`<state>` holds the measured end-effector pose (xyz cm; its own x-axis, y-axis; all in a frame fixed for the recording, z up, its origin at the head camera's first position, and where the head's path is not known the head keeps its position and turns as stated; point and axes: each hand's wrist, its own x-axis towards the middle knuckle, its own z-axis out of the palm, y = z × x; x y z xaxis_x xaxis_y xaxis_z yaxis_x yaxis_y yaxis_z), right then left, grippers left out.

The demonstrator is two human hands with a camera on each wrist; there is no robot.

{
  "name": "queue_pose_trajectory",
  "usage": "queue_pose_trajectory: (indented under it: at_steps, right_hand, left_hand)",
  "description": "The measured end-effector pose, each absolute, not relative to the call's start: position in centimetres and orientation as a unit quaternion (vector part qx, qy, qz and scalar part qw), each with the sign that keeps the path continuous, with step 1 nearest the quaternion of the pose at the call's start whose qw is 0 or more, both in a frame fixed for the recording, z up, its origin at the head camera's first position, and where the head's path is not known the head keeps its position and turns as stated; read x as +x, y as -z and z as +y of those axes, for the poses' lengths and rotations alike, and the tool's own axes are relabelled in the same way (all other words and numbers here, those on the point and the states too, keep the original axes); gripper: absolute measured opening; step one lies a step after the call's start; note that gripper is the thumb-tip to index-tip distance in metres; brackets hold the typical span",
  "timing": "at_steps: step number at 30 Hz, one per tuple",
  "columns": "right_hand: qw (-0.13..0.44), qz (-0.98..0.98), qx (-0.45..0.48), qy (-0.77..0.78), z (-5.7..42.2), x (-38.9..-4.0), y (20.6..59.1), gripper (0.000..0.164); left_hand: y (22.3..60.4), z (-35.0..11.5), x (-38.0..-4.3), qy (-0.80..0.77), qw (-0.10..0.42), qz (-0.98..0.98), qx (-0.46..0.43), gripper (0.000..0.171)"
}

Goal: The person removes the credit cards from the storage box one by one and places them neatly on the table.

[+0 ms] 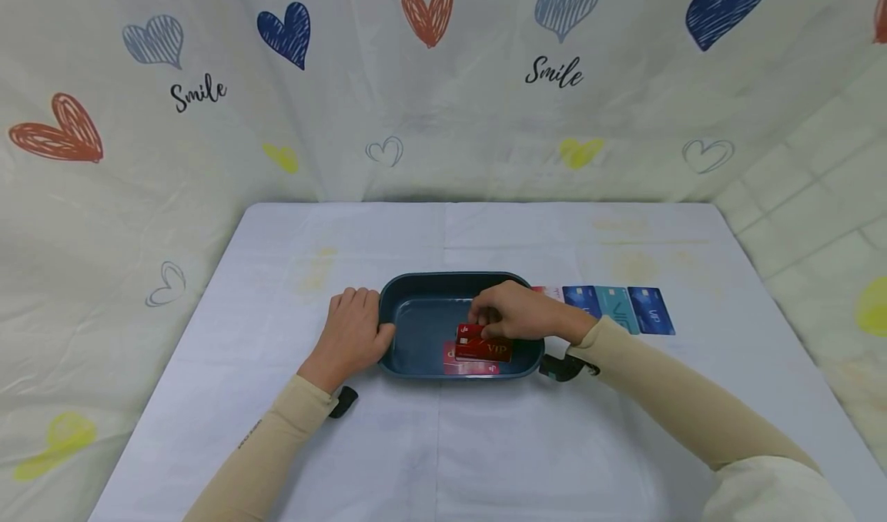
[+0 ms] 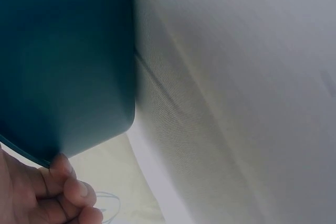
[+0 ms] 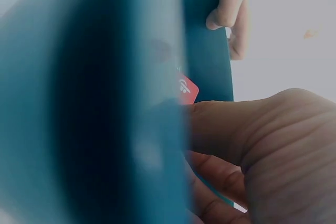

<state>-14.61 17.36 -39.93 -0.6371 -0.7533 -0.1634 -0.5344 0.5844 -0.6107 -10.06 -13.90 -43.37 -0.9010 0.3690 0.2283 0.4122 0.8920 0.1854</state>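
Plainly, the fingers of the right hand (image 1: 521, 310) were pinching the red VIP card (image 1: 478, 346) near its upper edge, over the right part of the blue tray (image 1: 416, 333), while the left hand (image 1: 351, 329) gripped the tray's left end with its fingers curled about the rim. A pink card (image 1: 471, 368) lay on the tray's floor, partly covered by the red VIP card; whether the 2 touched could not be told. Beyond the tray's right end, 4 cards (image 1: 617, 309) lay in a row on the tabletop (image 1: 388, 460), the nearest partly hidden by the right hand. Good handling here seemed to call for a light pinch, since a thin, stiff card would likely bow or slip under a hard squeeze. The near wall stood close, so a corner could have caught there; a fairly level card and a small, straight movement looked safer than a sideways sweep, which might have dragged the pink card along. A steady left grip, without pushing, would have served to stop the tray from sliding.
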Motion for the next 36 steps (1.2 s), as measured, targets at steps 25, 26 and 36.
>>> queue_pose_trajectory:
  at_steps: [25, 26, 36]
  right_hand:
    - [0.165, 0.872, -0.383, 0.257, 17.3, -13.7, 39.4, 0.015]
    - [0.163, 0.871, -0.385, 0.257, 17.3, -13.7, 39.4, 0.015]
    - [0.155, 0.872, -0.394, 0.246, 17.1, -13.3, 39.0, 0.015]
  left_hand:
    - [43.3, -13.8, -9.9, 0.107, 0.092, -0.97, -0.198, 0.017]
    - [43.3, -13.8, -9.9, 0.106, 0.092, -0.97, -0.198, 0.017]
    - [43.5, -13.9, -9.9, 0.108, 0.094, -0.97, -0.198, 0.016]
